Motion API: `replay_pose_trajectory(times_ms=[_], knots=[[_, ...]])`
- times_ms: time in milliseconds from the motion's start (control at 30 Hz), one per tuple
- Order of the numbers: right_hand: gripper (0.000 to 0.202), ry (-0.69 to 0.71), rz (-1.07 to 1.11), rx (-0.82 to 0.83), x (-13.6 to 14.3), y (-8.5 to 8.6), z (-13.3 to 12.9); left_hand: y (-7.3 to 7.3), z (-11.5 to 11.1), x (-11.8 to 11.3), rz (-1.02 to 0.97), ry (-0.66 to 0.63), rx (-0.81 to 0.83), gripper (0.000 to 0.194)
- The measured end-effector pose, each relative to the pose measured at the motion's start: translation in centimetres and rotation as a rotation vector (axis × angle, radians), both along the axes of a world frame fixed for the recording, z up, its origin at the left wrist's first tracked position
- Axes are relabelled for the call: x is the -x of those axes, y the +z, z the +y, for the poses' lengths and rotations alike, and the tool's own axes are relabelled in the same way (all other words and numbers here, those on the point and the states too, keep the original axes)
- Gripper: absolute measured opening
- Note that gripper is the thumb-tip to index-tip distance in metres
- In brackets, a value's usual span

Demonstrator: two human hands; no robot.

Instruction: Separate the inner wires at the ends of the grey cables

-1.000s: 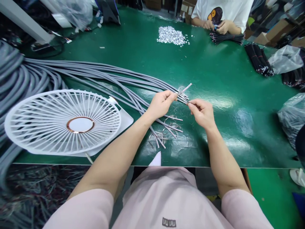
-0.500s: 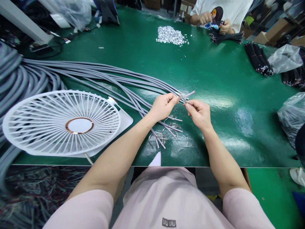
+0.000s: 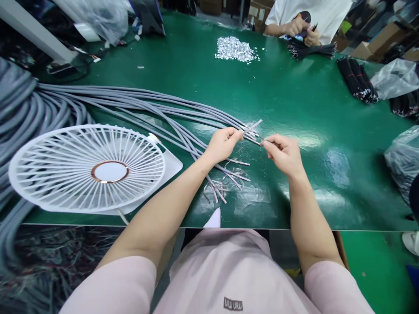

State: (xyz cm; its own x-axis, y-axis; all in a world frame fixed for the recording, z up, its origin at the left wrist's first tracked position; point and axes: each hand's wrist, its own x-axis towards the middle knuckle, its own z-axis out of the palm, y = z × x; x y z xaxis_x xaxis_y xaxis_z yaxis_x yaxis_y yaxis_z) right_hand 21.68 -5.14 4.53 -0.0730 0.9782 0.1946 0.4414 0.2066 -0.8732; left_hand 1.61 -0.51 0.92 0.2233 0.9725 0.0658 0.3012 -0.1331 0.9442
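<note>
Several grey cables point(image 3: 183, 104) run across the green table from the left, their stripped ends fanned out in front of me. My left hand point(image 3: 224, 143) is closed in a pinch on one cable's stripped end point(image 3: 253, 126), whose pale inner wires point up and right. Just right of it, my right hand point(image 3: 281, 150) pinches with thumb and forefinger at the tip of fine strands, too small to see clearly. Below my hands lie other stripped ends point(image 3: 240, 175) with loose, frayed shield strands point(image 3: 220, 188) around them.
A white fan point(image 3: 88, 196) stands at the left beside a big coil of grey cable point(image 3: 19, 100). Silvery scraps point(image 3: 234, 48) are heaped at the far side. Across the table a person's hands point(image 3: 297, 27) work above black wire bundles point(image 3: 310, 50). Plastic bags point(image 3: 404, 157) sit at the right.
My right hand has moved right and slightly down, away from my left hand, widening the gap between them. My left hand has shifted slightly left, and the pale wire end with it.
</note>
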Motion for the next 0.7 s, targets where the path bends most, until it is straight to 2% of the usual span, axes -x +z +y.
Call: replay_pose_trajectory(times_ms=[200,333,433,567,633,700], knots=[[0.018,-0.014,-0.057,0.021,1.2,-1.2,0.3,0.2,-0.2,0.1,-0.059,-0.017,0.005,0.035],[0.018,-0.071,0.027,0.004,1.8,-1.9,0.5,0.3,-0.3,0.1,0.000,-0.048,-0.034,0.034],[0.018,-0.071,0.115,-0.025,2.4,-1.9,0.1,0.2,-0.2,0.0,0.028,-0.050,-0.059,0.034],[0.016,0.066,0.163,-0.169,3.5,-0.4,-2.2,-0.7,0.2,-0.5,0.130,-0.005,-0.076,0.036],[0.016,0.177,0.102,-0.237,3.8,0.4,-3.2,-1.2,0.5,-0.8,0.196,-0.002,-0.056,0.035],[0.017,0.215,0.020,-0.235,3.7,0.6,-3.2,-1.4,0.7,-0.8,0.180,-0.011,-0.033,0.035]])
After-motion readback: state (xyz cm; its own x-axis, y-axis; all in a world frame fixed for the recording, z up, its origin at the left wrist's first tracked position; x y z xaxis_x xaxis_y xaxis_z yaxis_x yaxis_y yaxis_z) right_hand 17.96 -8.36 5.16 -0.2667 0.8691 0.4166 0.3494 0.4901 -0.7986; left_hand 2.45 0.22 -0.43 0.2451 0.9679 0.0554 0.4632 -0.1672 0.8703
